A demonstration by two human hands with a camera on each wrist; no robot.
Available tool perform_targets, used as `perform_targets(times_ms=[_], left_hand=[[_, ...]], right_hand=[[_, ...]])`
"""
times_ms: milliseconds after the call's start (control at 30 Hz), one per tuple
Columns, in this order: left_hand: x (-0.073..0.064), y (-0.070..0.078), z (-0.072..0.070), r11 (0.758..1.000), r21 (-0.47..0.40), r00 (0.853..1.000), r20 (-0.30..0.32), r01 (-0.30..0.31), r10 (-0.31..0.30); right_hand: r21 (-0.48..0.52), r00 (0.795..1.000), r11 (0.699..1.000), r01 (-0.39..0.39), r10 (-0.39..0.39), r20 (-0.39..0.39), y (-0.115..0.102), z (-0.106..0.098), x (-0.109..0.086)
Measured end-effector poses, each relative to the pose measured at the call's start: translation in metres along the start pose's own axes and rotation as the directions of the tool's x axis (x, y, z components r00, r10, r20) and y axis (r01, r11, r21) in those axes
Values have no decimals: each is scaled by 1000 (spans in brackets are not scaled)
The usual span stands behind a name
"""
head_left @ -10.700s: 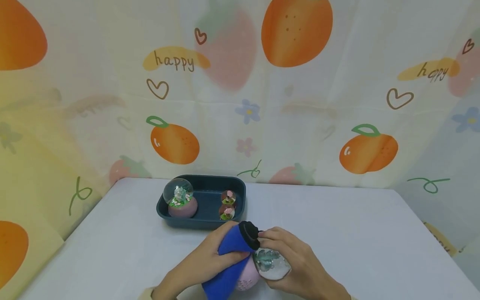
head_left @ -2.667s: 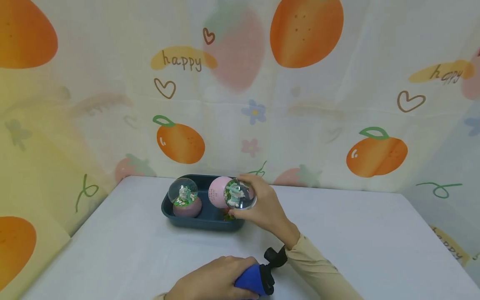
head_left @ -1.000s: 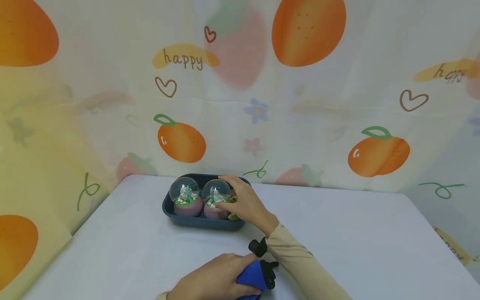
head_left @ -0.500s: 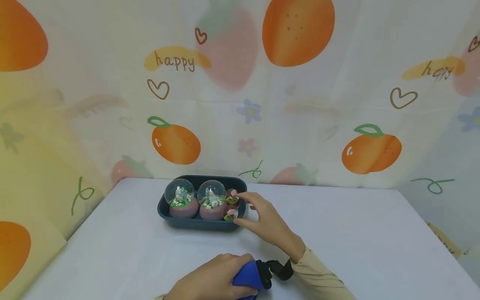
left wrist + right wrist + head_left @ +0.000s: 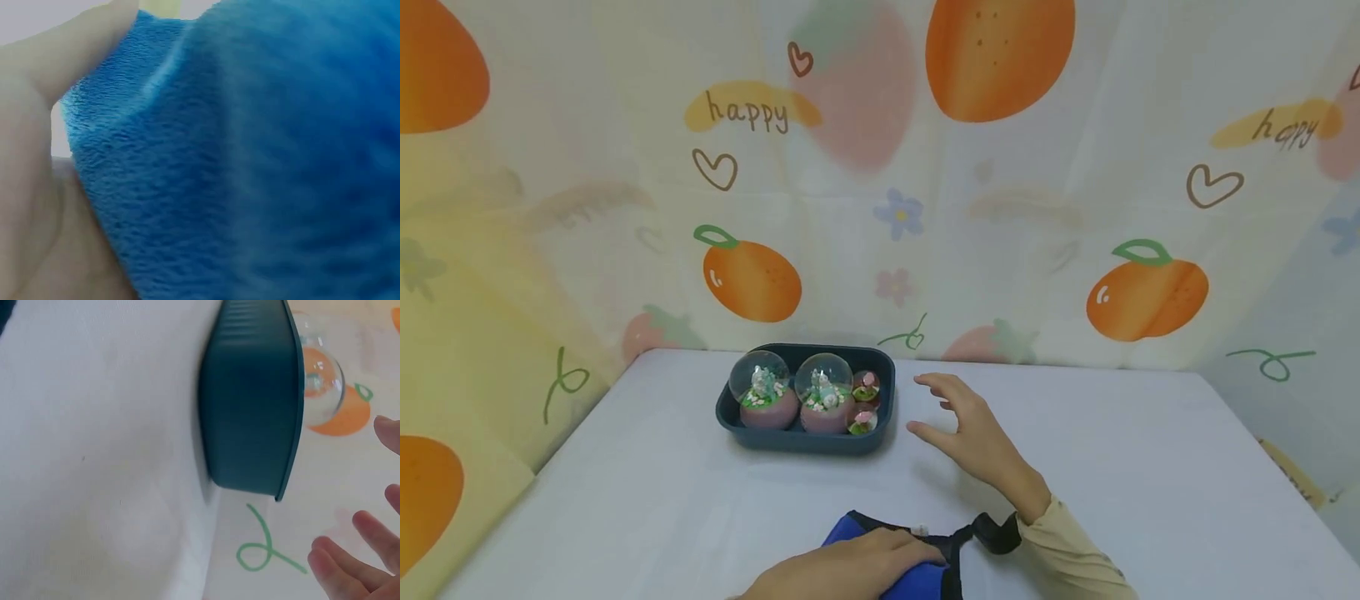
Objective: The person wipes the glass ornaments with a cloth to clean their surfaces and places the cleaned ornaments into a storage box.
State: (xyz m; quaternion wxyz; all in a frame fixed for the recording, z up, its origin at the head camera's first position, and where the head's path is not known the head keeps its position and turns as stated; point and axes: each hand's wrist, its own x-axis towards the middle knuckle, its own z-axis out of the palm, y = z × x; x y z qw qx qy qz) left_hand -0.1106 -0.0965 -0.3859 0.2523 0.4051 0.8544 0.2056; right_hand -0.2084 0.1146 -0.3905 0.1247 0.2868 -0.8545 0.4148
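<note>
My left hand point(image 5: 850, 567) holds a blue plush cloth point(image 5: 917, 581) with black edging at the table's front; in the left wrist view its fuzzy folds point(image 5: 169, 162) lie between thumb and fingers. My right hand point(image 5: 981, 433) hovers right of the dark teal tray point(image 5: 805, 442), fingers spread loosely with nothing in them. Inside the tray stand two snow globes on pink bases, a left one point(image 5: 763, 396) and a middle one point(image 5: 824, 396). Two small clear balls with pink figures, a rear one point(image 5: 867, 386) and a front one point(image 5: 862, 419), sit at its right end.
A white-covered table point(image 5: 1112, 475) carries everything. Behind it hangs a fruit-printed curtain point(image 5: 1000, 192). A black piece point(image 5: 997, 533) sticks out beside the right sleeve point(image 5: 1067, 546).
The right hand set the second snow globe down in the tray, let go and drew back to the right. The left hand kept the cloth, which now lies spread wider.
</note>
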Motion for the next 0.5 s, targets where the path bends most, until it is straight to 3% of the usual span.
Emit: perform_targets(times_ms=[200, 333, 433, 500], left_hand=[[-3, -6, -1, 994, 79, 996, -47, -71, 75], [-8, -3, -10, 999, 43, 993, -112, -30, 35], [-7, -4, -18, 1000, 20, 978, -209, 20, -16], [-3, -6, -24, 998, 41, 954, -297, 50, -35]], right_hand=[[-55, 1000, 998, -29, 29, 2, 5, -1, 1], [-92, 997, 992, -81, 82, 10, 13, -7, 0], [-150, 994, 983, -105, 104, -12, 22, -14, 0], [-205, 992, 971, -125, 121, -35, 29, -19, 1]])
